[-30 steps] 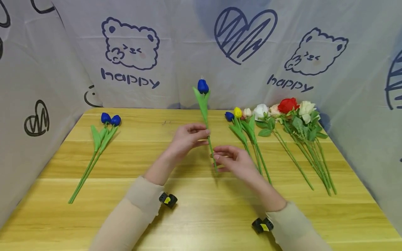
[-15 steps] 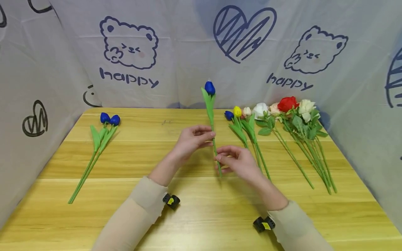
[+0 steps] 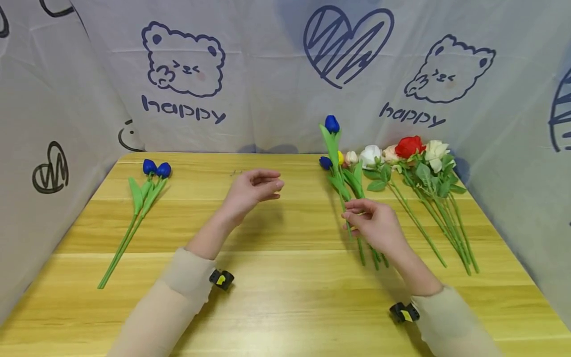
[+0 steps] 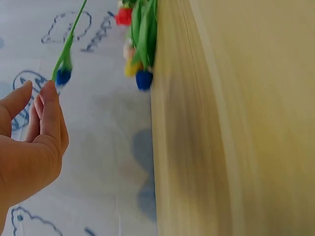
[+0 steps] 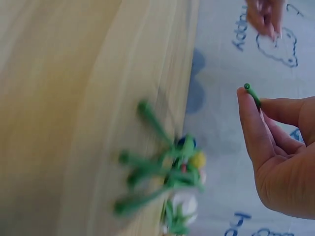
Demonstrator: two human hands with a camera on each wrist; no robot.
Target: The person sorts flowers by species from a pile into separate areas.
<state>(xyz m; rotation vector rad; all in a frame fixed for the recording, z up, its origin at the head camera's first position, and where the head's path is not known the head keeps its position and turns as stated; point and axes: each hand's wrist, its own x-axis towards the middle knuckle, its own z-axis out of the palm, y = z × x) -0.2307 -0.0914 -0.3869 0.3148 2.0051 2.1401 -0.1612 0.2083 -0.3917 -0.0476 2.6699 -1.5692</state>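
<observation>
My right hand [image 3: 374, 223] pinches the lower stem of a blue tulip [image 3: 332, 125] between thumb and fingertips. The tulip is raised above the table, bloom up and leaning slightly left. Behind it lie another blue tulip [image 3: 325, 162], a partly covered yellow tulip [image 3: 341, 157] and a pale pink one [image 3: 351, 157]. In the right wrist view the held stem's green end [image 5: 250, 92] pokes out between thumb and finger. My left hand [image 3: 253, 192] hovers over the middle of the table with relaxed fingers, holding nothing; it appears likewise in the left wrist view.
Two blue tulips [image 3: 156, 169] lie together at the left of the wooden table [image 3: 276, 297]. At the right lie a white flower [image 3: 370, 156], a red rose [image 3: 409, 147] and a cream rose [image 3: 435, 152], stems toward the front. A printed cloth [image 3: 267, 74] hangs behind.
My left hand has let go of the blue tulip and moved left. My right hand has carried the tulip rightward, over the tulips lying there.
</observation>
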